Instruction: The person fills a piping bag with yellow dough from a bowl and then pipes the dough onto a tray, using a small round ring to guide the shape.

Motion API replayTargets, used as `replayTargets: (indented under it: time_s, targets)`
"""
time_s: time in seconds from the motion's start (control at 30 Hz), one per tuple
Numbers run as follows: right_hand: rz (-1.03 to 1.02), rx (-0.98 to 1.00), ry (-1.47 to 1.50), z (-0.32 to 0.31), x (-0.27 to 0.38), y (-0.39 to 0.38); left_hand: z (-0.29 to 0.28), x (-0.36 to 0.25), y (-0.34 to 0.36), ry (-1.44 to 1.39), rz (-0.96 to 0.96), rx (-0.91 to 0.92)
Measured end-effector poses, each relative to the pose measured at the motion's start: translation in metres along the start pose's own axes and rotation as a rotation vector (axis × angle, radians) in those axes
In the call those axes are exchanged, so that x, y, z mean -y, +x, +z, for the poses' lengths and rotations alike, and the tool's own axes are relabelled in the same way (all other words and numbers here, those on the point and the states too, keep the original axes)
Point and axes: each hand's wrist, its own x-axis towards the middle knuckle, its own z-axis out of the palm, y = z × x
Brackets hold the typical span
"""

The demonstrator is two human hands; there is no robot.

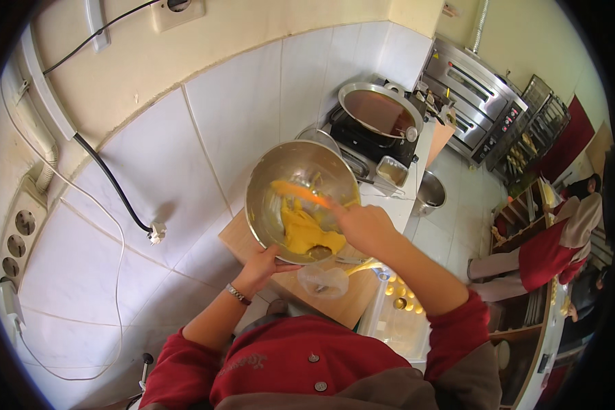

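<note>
A large steel mixing bowl [290, 158] is tilted toward me above the counter. My left hand [258, 269] grips its near-left rim, with the thumb over the edge. Soft yellow dough [304, 229] sticks to the lower inside of the bowl. My right hand [363, 225] is closed round an orange spatula [297, 192], whose blade reaches into the bowl above the dough. Below the bowl, a clear plastic bag [323, 281] lies on a wooden board [354, 304]. Beside it stands a clear tub [396, 335], near several small yellow balls [408, 301].
Beyond the bowl, a wide pan of brown liquid [384, 113] sits on a black stove, with a small metal tray [392, 171] beside it. A steel pot [430, 191] stands on the floor. A steel oven [471, 96] is farther back; another person [550, 253] is at right.
</note>
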Motion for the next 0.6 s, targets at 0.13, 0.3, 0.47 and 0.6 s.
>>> replayTargets:
  time_s: [0.13,0.3,0.47,0.6]
  targets:
    - [0.368,-0.011,0.106,0.013,0.001,0.000,0.011,0.016,0.018,-0.116,0.128,-0.060]
    - [0.455,-0.212,0.336,0.065,-0.015,0.034,0.029,0.026,0.018,-0.118,0.185,-0.112]
    - [0.293,-0.266,0.383,0.065,-0.023,0.043,0.016,0.024,0.012,-0.131,0.114,-0.028]
    - [0.068,-0.284,0.142,0.024,-0.047,0.036,0.002,0.016,0.008,0.053,-0.007,0.091]
